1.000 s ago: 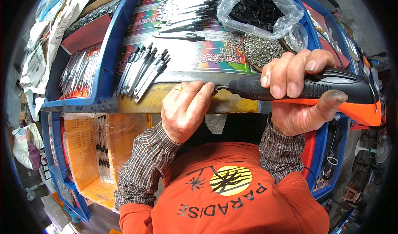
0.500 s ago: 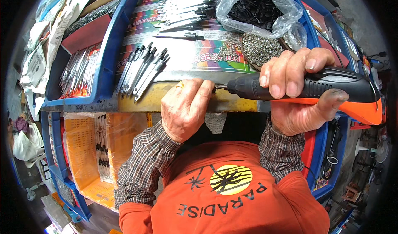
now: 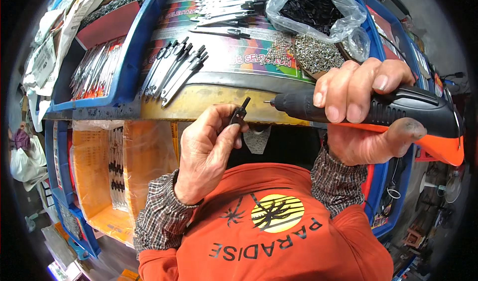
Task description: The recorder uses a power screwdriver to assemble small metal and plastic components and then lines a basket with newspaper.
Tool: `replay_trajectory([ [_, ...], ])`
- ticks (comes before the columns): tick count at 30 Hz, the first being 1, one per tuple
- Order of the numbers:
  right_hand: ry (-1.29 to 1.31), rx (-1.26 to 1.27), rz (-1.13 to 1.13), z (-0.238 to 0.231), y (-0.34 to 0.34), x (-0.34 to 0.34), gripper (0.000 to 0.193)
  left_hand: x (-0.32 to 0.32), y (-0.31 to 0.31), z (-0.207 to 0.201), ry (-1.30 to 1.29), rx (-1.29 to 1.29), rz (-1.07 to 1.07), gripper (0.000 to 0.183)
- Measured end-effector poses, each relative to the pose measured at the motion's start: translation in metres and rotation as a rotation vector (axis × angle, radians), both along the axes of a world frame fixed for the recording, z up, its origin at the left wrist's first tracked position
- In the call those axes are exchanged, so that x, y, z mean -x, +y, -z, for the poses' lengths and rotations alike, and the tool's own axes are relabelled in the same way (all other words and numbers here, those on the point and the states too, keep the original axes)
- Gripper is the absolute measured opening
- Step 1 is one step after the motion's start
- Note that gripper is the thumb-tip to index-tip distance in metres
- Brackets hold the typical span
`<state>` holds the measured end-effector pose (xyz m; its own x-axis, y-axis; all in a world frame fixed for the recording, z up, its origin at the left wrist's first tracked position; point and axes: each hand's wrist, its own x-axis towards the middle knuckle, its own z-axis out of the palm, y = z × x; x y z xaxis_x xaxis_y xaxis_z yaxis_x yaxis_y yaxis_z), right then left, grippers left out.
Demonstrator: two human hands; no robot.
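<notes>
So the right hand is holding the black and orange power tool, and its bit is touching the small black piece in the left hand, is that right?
Not quite: the bit is apart from the small black piece; the head view shows a gap between them. The right hand does hold the black and orange power tool, and the left hand the piece.

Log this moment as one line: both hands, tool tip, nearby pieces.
left hand: pinching small black part | right hand: gripping black-and-orange power tool | tool tip: apart from part | bench: heaped metal pieces
</notes>
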<state>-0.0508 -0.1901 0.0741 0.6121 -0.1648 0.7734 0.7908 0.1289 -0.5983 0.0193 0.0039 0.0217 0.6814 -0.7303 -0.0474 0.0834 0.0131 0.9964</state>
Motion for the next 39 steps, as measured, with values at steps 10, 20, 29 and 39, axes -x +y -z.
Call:
replay_trajectory([
  [10,0.021,0.134,-0.113,0.003,0.009,-0.009,0.052,0.015,0.016,0.018,0.338,0.173,-0.118,0.018],
  [20,0.064,0.154,-0.09,0.005,0.021,-0.011,0.051,0.013,0.006,0.017,0.799,0.222,-0.045,0.012],
  [29,0.069,0.187,-0.111,0.003,0.023,-0.014,0.05,0.014,-0.001,0.019,0.752,0.152,-0.105,0.01],
  [39,0.106,0.18,-0.112,0.008,0.026,-0.017,0.051,0.017,-0.003,0.021,0.709,0.128,-0.128,0.011],
])
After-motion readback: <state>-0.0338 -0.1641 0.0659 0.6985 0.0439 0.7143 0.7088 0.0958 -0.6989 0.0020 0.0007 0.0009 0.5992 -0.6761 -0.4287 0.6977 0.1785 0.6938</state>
